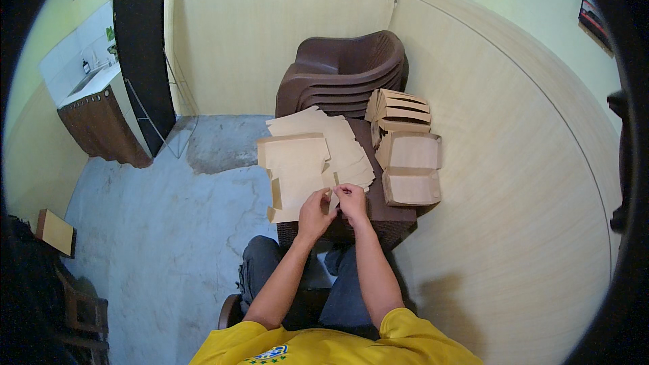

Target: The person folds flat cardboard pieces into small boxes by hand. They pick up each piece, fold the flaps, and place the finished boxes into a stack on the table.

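Note:
A flat brown cardboard box blank (295, 162) lies in front of me with several of its edge flaps folded up. My left hand (316, 215) is closed at its near right corner, fingers curled on the cardboard. Just to the right, my right hand (352, 203) pinches the same corner, close to the left fingertips. The exact fold between the fingers is partly hidden. Under and beyond this blank, a fanned stack of flat blanks (348, 145) rests on a dark brown woven-sided table (399, 214).
An opened, formed cardboard box (412, 186) stands at the table's right, with a stack of formed boxes (403, 109) behind it. Stacked brown plastic chairs (343, 71) stand beyond the table. A wall (500, 182) runs along the right. An upright black board (140, 47) stands far left.

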{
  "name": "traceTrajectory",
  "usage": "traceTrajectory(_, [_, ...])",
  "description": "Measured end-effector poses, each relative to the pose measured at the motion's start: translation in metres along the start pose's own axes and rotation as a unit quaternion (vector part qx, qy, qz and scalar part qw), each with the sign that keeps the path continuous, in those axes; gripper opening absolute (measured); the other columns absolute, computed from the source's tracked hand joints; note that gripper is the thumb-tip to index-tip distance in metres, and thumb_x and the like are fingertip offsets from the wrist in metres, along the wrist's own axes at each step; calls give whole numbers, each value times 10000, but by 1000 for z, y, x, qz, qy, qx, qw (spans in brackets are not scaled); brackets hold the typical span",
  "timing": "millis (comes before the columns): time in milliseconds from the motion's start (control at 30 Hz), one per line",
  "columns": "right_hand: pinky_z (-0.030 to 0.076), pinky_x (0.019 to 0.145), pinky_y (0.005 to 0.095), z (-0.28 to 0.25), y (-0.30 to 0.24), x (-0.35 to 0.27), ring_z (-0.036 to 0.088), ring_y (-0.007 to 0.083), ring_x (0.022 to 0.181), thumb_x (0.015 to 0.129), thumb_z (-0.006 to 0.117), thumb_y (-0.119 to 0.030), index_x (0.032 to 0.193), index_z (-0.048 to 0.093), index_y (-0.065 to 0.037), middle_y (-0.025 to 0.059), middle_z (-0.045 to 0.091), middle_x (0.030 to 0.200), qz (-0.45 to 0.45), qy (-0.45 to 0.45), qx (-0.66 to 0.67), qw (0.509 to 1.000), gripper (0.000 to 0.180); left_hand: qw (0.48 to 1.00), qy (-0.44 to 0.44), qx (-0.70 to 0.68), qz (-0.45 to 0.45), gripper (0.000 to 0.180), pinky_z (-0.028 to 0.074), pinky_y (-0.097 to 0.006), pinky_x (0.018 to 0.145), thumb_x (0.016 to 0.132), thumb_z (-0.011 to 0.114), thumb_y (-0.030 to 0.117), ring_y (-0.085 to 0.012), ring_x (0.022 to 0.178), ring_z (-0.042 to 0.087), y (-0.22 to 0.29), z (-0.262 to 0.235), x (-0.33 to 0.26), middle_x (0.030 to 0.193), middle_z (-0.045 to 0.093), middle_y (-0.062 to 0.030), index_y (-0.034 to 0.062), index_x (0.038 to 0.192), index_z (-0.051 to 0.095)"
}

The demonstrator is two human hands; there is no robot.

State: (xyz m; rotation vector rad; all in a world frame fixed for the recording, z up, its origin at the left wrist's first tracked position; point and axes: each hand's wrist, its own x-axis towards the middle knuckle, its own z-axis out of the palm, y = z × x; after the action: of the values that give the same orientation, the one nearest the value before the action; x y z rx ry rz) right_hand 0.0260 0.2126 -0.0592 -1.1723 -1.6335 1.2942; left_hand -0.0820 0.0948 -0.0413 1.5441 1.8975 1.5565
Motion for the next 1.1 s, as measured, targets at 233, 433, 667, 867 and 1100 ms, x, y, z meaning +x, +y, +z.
traceTrajectory(233, [606, 630, 303, -6, -16, -10, 716, 166, 851, 1012, 761, -131, 1301, 694, 32, 98, 756, 1067, 112, -26, 146, 983, 339, 999, 18, -18, -39, 251, 616, -376, 820, 909, 838, 102, -267, 899, 790, 6, -13, 2, 994, 806, -147, 41, 1146, 784])
traceTrajectory(433, [595, 622, 299, -3, -27, -10, 711, 158, 877, 1006, 759, -82, 1322, 684, 20, 100, 757, 1100, 112, 9, 192, 975, 340, 996, 37, -60, -48, 163, 609, -382, 776, 905, 812, 66, -266, 837, 773, 20, -20, 10, 925, 792, -133, 20, 1061, 797])
traceTrajectory(667, [604, 620, 298, -4, -29, -15, 692, 130, 868, 1009, 746, -47, 1400, 645, -20, 65, 744, 1044, 112, -7, 207, 972, 404, 960, 51, -153, -228, 221, 603, -330, 696, 912, 815, 72, -164, 725, 748, -15, -21, 24, 834, 799, -114, 8, 1124, 822])
traceTrajectory(867, [641, 657, 301, 3, -34, -15, 692, 127, 853, 986, 753, -2, 1444, 603, -9, 49, 711, 961, 9, -46, 151, 987, 482, 960, 20, -121, -253, 211, 608, -317, 685, 903, 854, 107, -154, 735, 761, -20, -15, 52, 891, 828, -134, 9, 1090, 853])
traceTrajectory(1100, [653, 673, 297, 7, -34, -13, 698, 133, 812, 964, 762, 26, 1406, 601, 21, 59, 714, 928, -20, -10, 124, 992, 471, 968, -12, -102, -228, 180, 600, -298, 692, 922, 855, 100, -134, 753, 739, -14, -17, 57, 890, 826, -98, 1, 1072, 858])
